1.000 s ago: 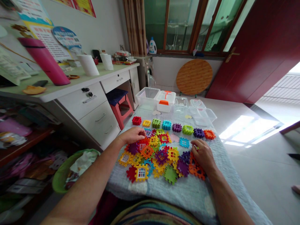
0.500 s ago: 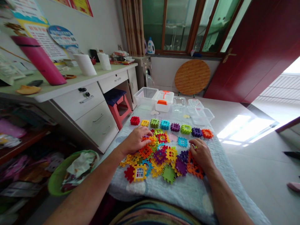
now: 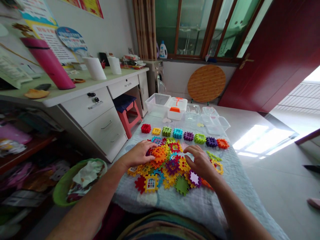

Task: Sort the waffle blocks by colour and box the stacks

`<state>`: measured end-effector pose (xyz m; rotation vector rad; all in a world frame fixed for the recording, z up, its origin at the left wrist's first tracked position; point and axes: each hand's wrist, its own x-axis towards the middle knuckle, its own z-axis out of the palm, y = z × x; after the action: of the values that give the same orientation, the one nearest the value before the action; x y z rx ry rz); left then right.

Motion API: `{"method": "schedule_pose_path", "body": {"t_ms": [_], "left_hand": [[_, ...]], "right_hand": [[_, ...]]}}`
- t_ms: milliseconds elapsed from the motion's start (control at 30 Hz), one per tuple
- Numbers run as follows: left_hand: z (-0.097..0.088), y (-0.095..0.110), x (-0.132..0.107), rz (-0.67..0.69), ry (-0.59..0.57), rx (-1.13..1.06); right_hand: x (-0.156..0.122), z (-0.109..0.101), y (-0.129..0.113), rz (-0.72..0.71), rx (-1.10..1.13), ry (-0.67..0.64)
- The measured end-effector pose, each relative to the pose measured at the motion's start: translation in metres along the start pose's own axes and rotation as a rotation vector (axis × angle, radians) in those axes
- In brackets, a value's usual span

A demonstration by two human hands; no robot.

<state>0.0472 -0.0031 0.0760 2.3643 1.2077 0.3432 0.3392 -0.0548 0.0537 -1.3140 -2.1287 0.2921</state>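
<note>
While the bare left hand (image 3: 136,155) bends its thumb and fingers, slightly apart, by an orange, square, toothed plastic tile (image 3: 159,152), its grip is hard to tell. The tile sits on the left of a colourful plastic tile pile (image 3: 172,167) on the cloth-covered blue counter (image 3: 240,186). The bare right hand (image 3: 201,161), thumb and fingers spread, seems to hold nothing over the pile's right. The tile looks light, stiff and tough; pinching opposite toothed edges should work. It lies nearly flat, face up, about square, with no clear long axis.

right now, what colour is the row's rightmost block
The rightmost block is orange, seen best in the head view.
</note>
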Motion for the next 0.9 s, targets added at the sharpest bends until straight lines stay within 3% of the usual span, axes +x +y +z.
{"method": "schedule_pose_path", "body": {"t_ms": [233, 567, 733, 900], "left_hand": [[0.012, -0.003, 0.013, -0.003, -0.022, 0.045], [0.018, -0.007, 0.019, 0.04, 0.0, 0.115], [0.009, 0.003, 0.019, 0.118, 0.099, 0.062], [0.009, 0.025, 0.022, 0.193, 0.15, 0.001]], "right_hand": [[0.026, 0.022, -0.031, -0.097, 0.031, -0.112], [0.019, 0.043, -0.024, -0.031, 0.107, -0.045], [0.016, 0.041, -0.02, -0.025, 0.154, 0.029], [0.018, 0.042, -0.02, 0.018, 0.19, 0.021]]}}
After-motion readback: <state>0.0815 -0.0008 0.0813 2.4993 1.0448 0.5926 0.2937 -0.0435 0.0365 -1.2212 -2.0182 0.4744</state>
